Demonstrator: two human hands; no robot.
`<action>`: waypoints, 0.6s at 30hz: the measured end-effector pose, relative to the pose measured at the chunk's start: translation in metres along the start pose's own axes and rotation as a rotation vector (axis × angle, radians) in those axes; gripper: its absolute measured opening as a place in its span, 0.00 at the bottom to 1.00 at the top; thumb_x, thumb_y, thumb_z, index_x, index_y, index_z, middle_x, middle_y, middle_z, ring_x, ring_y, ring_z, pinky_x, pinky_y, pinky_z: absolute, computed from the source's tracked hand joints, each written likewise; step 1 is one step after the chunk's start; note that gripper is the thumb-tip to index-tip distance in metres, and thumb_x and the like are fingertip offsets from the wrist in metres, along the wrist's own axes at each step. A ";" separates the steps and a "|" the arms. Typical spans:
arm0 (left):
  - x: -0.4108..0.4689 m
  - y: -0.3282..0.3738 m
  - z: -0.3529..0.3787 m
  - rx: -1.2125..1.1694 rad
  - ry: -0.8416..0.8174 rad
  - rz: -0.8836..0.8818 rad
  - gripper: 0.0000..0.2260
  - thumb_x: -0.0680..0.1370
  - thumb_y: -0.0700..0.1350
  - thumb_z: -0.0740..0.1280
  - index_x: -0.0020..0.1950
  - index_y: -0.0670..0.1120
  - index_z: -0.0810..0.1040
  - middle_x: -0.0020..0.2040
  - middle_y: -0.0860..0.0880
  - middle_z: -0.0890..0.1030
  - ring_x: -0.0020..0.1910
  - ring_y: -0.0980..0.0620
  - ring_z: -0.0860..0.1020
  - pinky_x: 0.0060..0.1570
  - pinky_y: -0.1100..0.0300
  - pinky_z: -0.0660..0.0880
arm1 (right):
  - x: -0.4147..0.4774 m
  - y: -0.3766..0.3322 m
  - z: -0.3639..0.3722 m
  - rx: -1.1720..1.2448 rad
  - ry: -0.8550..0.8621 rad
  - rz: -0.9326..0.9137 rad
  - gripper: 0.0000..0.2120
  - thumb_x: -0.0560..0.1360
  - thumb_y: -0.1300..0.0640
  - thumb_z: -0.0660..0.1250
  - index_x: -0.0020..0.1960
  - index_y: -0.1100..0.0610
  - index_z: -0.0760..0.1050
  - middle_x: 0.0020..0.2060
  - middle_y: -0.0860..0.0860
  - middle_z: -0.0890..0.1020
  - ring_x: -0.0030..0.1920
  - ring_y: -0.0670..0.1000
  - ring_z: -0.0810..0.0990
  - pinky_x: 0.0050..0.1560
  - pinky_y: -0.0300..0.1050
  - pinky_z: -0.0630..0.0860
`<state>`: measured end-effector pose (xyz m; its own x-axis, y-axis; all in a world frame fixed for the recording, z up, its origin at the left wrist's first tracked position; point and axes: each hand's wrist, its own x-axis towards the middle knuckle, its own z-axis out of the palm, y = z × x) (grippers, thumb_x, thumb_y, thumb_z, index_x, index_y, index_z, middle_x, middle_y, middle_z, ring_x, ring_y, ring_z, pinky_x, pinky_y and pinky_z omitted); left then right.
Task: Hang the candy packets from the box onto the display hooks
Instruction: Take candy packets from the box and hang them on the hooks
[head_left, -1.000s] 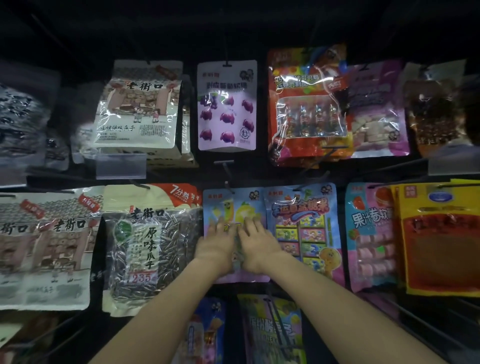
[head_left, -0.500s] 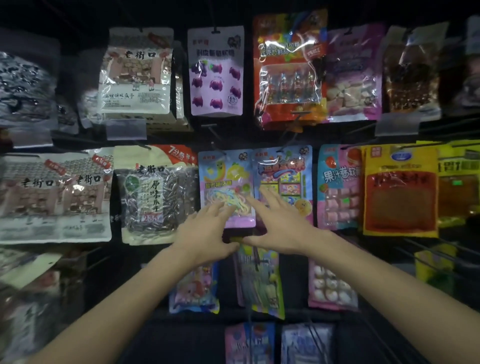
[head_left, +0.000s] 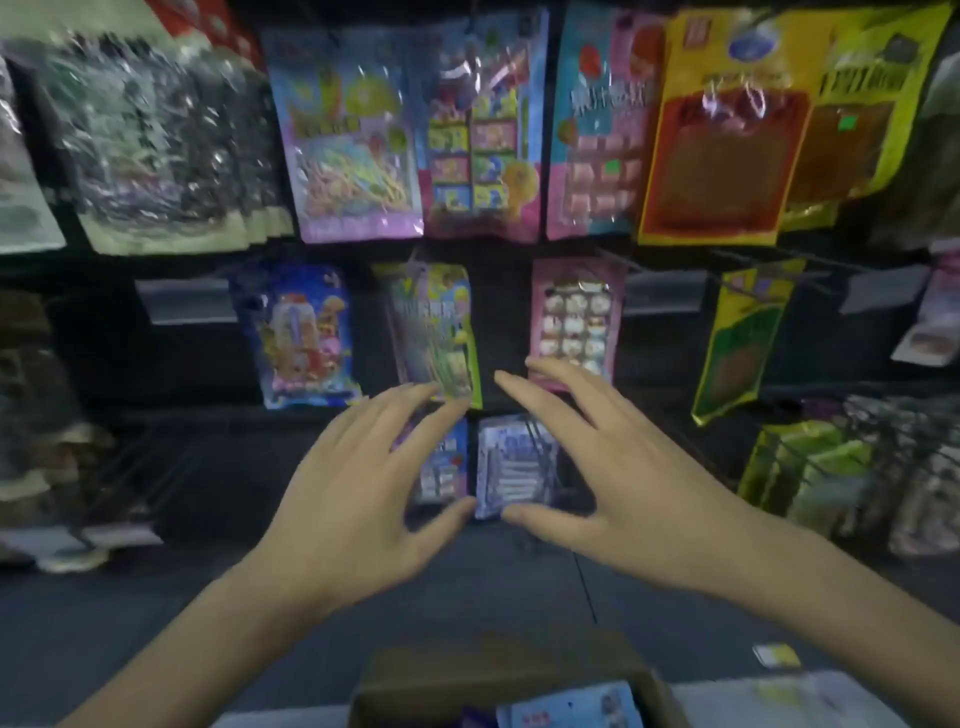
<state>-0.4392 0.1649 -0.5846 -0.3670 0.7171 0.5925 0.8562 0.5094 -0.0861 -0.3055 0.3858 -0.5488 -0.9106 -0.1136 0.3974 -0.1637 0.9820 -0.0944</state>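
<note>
**Status.** At least one pale blue candy packet (head_left: 566, 704) lies in the cardboard box (head_left: 447, 680), which is cut by the lower edge of the view. The rest of its contents cannot be counted. Directly above the box, the left hand (head_left: 358, 499) and the right hand (head_left: 613, 483) are held side by side. The fingers of both are spread and straight, and nothing is gripped. Beyond the hands, several rows of hung packets (head_left: 353, 140) are seen on the display. The task is therefore judged partly done: many packets are hung and stock is left in the box. A further pick-up is judged to be the step in hand.

**Edges.** Wire display hooks (head_left: 821, 460) project outward from the display, up and to the right of the box. More wires up and to its left appear bare, though blur prevents certainty. Price label holders (head_left: 187, 306) stand proud of the panel higher up on the left. Snagging of sleeves or packets on these tips is judged possible.

**Open room.** Between the box and the foot of the display, bare dark floor (head_left: 156, 623) is shown. No obstacle is seen between the hands and the open top of the box. The packets hang close together, some overlapping. Little side clearance is expected at an occupied hook.
</note>
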 end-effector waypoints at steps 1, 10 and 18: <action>-0.012 0.008 0.011 -0.011 -0.019 0.006 0.34 0.78 0.67 0.63 0.80 0.52 0.69 0.77 0.49 0.72 0.75 0.46 0.72 0.71 0.45 0.73 | -0.017 0.002 0.012 0.018 -0.017 0.016 0.45 0.77 0.28 0.62 0.84 0.36 0.40 0.82 0.38 0.45 0.82 0.41 0.44 0.74 0.32 0.42; -0.137 0.051 0.140 -0.080 -0.408 0.027 0.33 0.73 0.66 0.66 0.73 0.49 0.74 0.69 0.42 0.78 0.66 0.37 0.79 0.65 0.43 0.74 | -0.160 0.042 0.156 0.152 -0.334 0.326 0.37 0.80 0.33 0.63 0.84 0.39 0.51 0.80 0.43 0.54 0.78 0.50 0.64 0.74 0.44 0.67; -0.199 0.094 0.217 -0.164 -0.630 0.214 0.35 0.74 0.73 0.62 0.73 0.52 0.77 0.68 0.46 0.81 0.63 0.45 0.81 0.61 0.47 0.80 | -0.223 0.058 0.248 0.399 -0.522 0.618 0.24 0.80 0.45 0.70 0.75 0.49 0.73 0.68 0.46 0.76 0.70 0.48 0.75 0.67 0.38 0.71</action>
<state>-0.3645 0.1735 -0.8838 -0.2822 0.9593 -0.0075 0.9593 0.2822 0.0026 -0.2058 0.4309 -0.8692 -0.9205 0.2672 -0.2853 0.3810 0.7764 -0.5021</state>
